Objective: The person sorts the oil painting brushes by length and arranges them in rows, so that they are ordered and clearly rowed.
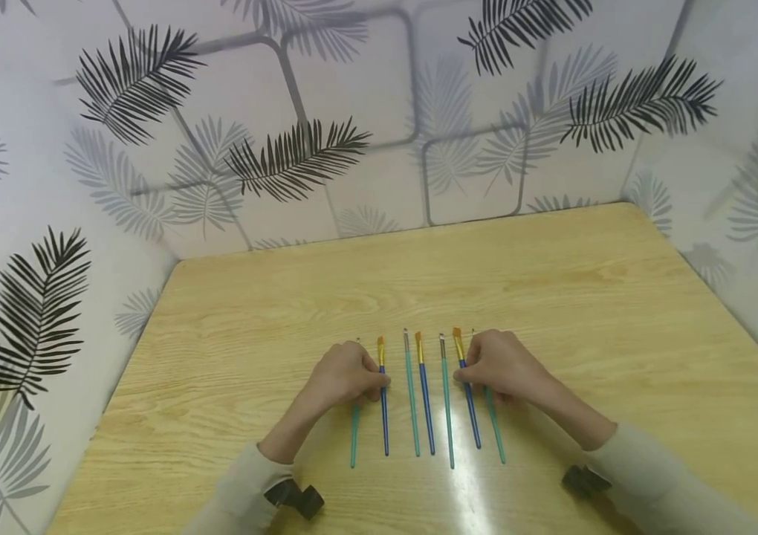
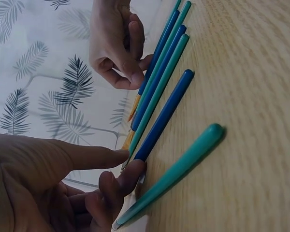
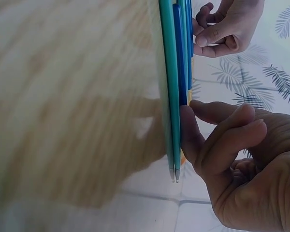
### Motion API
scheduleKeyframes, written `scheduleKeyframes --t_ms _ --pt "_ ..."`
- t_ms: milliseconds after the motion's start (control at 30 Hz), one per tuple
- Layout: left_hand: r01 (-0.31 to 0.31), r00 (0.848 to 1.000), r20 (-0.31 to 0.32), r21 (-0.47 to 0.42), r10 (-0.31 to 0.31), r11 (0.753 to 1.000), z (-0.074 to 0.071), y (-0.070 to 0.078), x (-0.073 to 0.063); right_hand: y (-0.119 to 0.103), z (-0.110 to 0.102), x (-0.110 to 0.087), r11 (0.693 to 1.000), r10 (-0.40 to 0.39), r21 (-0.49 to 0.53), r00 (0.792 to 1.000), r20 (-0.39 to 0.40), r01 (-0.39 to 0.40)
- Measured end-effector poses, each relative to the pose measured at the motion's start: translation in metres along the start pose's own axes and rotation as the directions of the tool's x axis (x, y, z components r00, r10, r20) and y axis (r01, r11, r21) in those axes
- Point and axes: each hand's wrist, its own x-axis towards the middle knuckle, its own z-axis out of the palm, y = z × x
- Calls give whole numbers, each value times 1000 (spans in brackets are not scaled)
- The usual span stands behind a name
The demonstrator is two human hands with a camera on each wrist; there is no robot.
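A row of slim paintbrushes, blue and teal by turns, lies on the wooden table. My left hand pinches the leftmost blue paintbrush between thumb and finger, near its gold ferrule. Under that hand runs the outer teal paintbrush, partly covered. At the row's other side, my right hand pinches the rightmost blue paintbrush in the same way. The rightmost teal paintbrush passes beneath its fingers. Between the hands are a blue paintbrush and two teal ones, bristles pointing away from me.
The wooden table reaches back to a wall with a leaf pattern. Black wrist devices sit at both cuffs, the left one and the right one. Light glares off the tabletop below the brushes.
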Motion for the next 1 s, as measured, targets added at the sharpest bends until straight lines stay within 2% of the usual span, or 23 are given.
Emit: scheduleKeyframes --t_ms 333,767,1000 --pt "25 998 -51 53 -22 998 6 7 0 -1 4 6 997 -40 -68 999 -9 39" --pt "-39 996 -82 87 46 995 12 11 -1 -7 7 8 988 -60 -145 998 3 59" --pt "-33 996 -77 116 42 993 12 10 0 -6 10 7 988 -70 -137 998 -7 68"
